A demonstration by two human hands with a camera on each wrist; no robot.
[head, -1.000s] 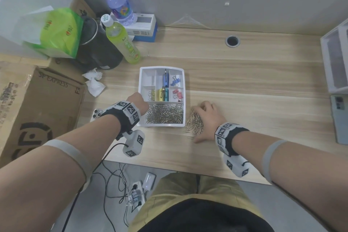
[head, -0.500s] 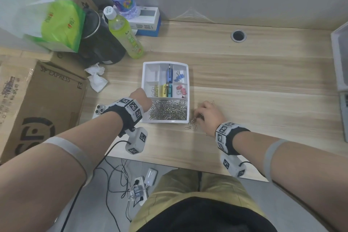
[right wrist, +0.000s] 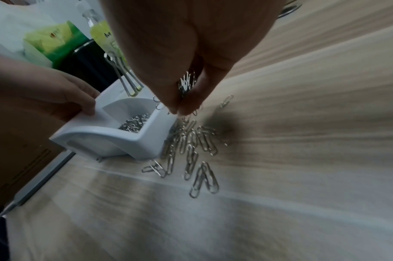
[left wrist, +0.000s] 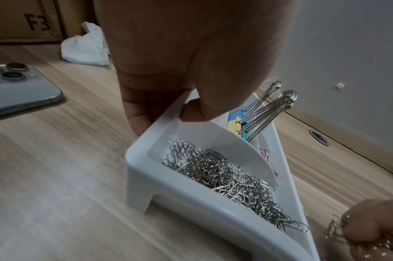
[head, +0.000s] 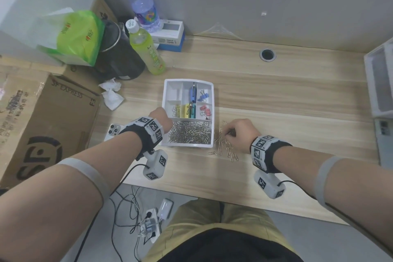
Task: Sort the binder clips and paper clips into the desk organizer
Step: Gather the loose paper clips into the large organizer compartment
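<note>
A white desk organizer (head: 209,145) sits mid-desk; its front compartment is heaped with silver paper clips (head: 190,133), and blue, pink and yellow binder clips (head: 205,110) lie in the rear compartments. My left hand (head: 163,118) grips the organizer's left wall (left wrist: 166,121), thumb inside the rim. My right hand (head: 238,132) hovers just right of the organizer with a bunch of paper clips (right wrist: 187,82) pinched in its fingers. Loose paper clips (head: 224,148) lie scattered on the desk below it, beside the organizer (right wrist: 128,143).
A phone (head: 112,131) lies left of the organizer, crumpled tissue (head: 111,94) behind it. Bottles (head: 147,49), a black pot and a green bag stand at the back left. A cardboard box (head: 42,117) sits left, a white tray (head: 380,83) far right.
My right hand has gathered clips from the loose pile and lifted slightly off the desk, leaving fewer clips spread out. The left hand stays on the organizer.
</note>
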